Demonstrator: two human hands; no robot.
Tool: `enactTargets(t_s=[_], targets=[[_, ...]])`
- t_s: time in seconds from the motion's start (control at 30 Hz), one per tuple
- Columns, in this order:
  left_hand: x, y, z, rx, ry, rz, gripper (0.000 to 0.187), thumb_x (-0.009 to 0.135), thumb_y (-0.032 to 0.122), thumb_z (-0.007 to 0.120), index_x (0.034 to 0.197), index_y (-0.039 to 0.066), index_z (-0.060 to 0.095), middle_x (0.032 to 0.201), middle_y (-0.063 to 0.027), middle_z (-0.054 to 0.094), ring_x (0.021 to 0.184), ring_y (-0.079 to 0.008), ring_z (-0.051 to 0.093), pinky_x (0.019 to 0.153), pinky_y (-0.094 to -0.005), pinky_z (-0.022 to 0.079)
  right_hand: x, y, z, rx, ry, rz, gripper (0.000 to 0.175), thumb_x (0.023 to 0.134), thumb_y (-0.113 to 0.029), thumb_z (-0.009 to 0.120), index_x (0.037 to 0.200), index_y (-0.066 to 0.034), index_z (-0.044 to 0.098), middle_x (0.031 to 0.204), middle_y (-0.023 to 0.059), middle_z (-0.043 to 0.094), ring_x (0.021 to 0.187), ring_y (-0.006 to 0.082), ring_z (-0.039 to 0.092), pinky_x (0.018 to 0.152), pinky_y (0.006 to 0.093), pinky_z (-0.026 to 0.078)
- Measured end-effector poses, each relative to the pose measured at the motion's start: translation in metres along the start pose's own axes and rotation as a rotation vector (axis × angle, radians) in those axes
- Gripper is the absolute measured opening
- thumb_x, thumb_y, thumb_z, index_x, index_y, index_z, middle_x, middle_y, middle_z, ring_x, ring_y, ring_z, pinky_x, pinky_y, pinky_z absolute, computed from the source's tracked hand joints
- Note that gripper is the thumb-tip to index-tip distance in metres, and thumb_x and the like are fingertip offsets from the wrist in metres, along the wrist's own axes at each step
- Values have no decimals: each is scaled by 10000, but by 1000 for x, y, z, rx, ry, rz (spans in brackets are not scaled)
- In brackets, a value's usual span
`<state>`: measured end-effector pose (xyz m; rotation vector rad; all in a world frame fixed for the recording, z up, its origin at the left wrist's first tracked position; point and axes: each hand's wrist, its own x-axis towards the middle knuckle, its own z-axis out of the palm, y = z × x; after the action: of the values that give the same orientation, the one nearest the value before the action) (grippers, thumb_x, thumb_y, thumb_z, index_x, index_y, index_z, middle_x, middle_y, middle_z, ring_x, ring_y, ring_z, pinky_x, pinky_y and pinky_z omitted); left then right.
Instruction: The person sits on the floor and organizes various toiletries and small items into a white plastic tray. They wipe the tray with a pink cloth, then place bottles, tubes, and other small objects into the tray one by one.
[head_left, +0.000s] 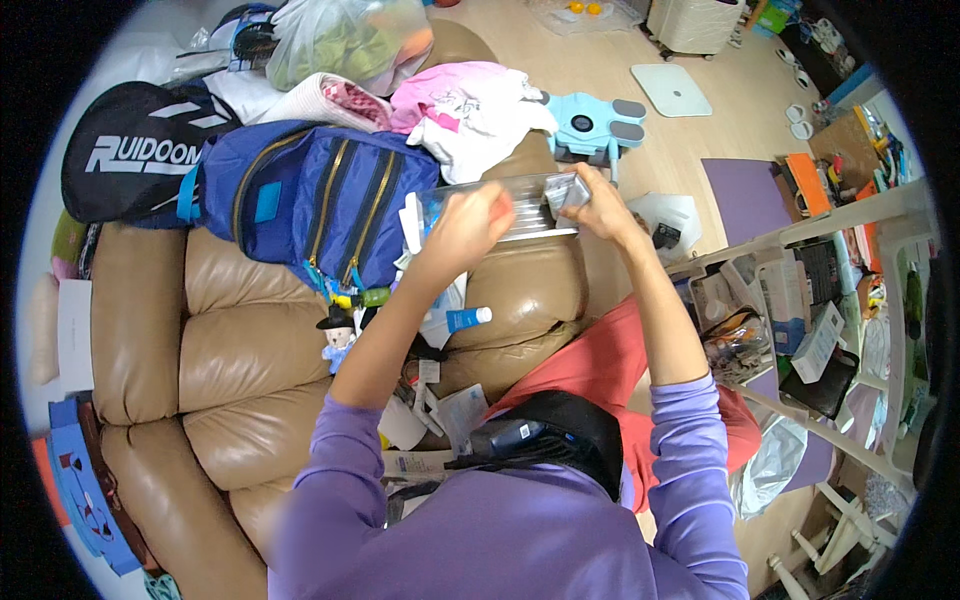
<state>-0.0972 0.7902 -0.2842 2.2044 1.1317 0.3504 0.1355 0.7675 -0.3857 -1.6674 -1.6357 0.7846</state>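
Note:
A clear plastic box (529, 225) lies at the far end of the tan leather sofa, with flat items inside it. My left hand (476, 221) is curled over the box's left part; whether it grips anything is hidden. At the box's right end, my right hand (596, 206) holds a small pale packet (564, 196) between thumb and fingers. Left of the box lies a blue backpack (337, 202). A blue tube with a white cap (469, 319) rests on the sofa nearer to me, and a small plush bear in a black hat (337, 337) is beside the backpack.
Pink and white clothing (472, 112), a stuffed plastic bag (352, 45) and a black racket bag (135, 150) lie beyond the backpack. A light-blue device (592, 124) and a white scale (671, 90) are on the floor. At right stands a cluttered white shelf frame (795, 225).

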Motion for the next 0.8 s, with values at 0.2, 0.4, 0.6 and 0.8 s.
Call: enactTargets(t_s=[0.2,0.4,0.6,0.8], targets=[[-109,-78,56,352,-178,13,251,778,177,667,968,37,579,878,-149,610,882,-346,612,742,-426,506,4,-4,4,-5,-34,-35,609,711,-127,763,1239,-80,462,1203,213,517,1150,373,487,979,404,404],[-108,-75,64,352,-252,24,312,820,215,644,1065,59,530,921,-163,591,923,-359,585,772,-450,475,1,-1,2,2,-18,-32,618,719,-133,765,1256,-79,465,1212,222,513,1147,372,488,976,403,405],[-33,-9,3,42,-7,111,444,827,207,679,1223,70,530,1035,-185,574,981,-363,579,839,-418,464,0,2,5,-29,30,-26,579,738,-175,759,1231,-73,472,1215,221,511,1151,379,482,975,413,406],[42,-31,47,432,-66,118,308,750,119,711,1001,50,547,1006,-176,598,952,-374,607,795,-464,491,3,5,10,-23,89,-74,562,747,-178,751,1225,-79,471,1194,216,510,1140,390,474,974,416,401]])
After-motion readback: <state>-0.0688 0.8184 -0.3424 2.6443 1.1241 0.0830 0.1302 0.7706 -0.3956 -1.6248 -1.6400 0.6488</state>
